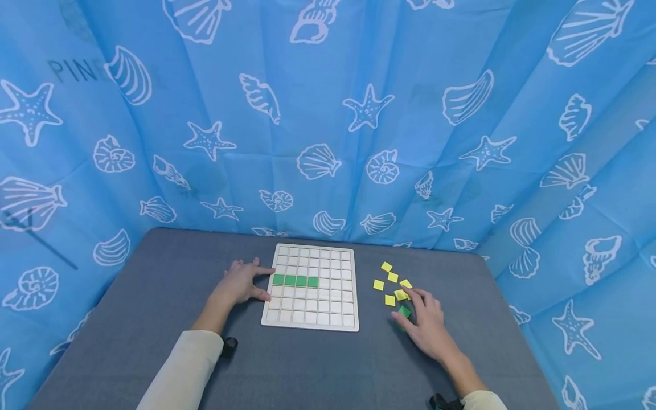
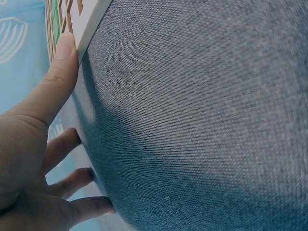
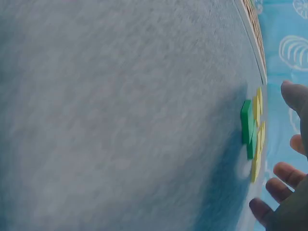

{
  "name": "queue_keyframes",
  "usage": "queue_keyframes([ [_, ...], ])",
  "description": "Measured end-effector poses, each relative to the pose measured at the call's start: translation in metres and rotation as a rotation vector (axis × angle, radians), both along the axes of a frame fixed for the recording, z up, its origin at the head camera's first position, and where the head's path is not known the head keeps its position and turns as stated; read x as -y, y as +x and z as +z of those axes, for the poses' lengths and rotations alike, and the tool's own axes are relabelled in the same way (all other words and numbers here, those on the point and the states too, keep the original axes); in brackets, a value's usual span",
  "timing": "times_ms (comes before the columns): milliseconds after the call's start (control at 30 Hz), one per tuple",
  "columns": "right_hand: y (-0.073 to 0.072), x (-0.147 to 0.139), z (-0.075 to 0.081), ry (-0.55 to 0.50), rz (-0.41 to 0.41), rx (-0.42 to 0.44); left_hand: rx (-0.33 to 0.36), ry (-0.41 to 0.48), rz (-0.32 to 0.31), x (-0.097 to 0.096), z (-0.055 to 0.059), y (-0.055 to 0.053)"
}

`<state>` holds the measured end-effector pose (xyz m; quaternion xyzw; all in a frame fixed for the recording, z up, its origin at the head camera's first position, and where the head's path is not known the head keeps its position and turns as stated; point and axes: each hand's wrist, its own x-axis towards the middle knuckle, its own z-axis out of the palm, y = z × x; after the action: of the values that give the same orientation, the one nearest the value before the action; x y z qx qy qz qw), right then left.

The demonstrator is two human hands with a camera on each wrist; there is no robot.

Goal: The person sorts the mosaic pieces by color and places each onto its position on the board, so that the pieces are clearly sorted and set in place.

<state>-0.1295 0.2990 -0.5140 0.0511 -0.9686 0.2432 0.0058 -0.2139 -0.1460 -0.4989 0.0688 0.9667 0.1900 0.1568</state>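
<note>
A white grid board (image 1: 310, 318) lies on the grey table, with a row of green square tiles (image 1: 290, 280) in its left half. My left hand (image 1: 240, 283) touches the board's left edge; in the left wrist view its thumb (image 2: 65, 50) rests on the rim and the other fingers are spread. To the right of the board, my right hand (image 1: 428, 324) hovers over loose tiles with fingers apart and nothing held. Beneath it are green tiles (image 3: 247, 121), partly hidden in the head view. Several yellow tiles (image 1: 390, 300) lie scattered by its fingertips.
The grey cloth-covered table (image 1: 318, 370) reaches back to a blue curtain (image 1: 328, 114) printed with white shells and starfish. The curtain also hangs along both sides. A dark strap (image 1: 229, 347) sits at the left wrist.
</note>
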Motion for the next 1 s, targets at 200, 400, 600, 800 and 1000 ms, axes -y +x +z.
queue_keyframes([
  [200, 0.000, -0.011, -0.001, -0.071, -0.046, 0.031, -0.001, -0.004, 0.005, 0.000, 0.000, 0.000],
  [400, 0.001, -0.013, -0.002, -0.072, -0.079, 0.050, 0.001, 0.000, 0.003, 0.001, 0.000, 0.000],
  [600, 0.000, -0.012, -0.004, -0.081, -0.110, 0.065, -0.007, -0.003, -0.001, 0.002, -0.002, -0.001],
  [800, -0.002, -0.011, -0.006, -0.080, -0.127, 0.064, -0.007, -0.006, 0.003, 0.002, -0.001, 0.000],
  [1000, -0.004, -0.010, -0.008, -0.071, -0.136, 0.073, -0.001, -0.001, 0.009, 0.001, -0.001, 0.000],
])
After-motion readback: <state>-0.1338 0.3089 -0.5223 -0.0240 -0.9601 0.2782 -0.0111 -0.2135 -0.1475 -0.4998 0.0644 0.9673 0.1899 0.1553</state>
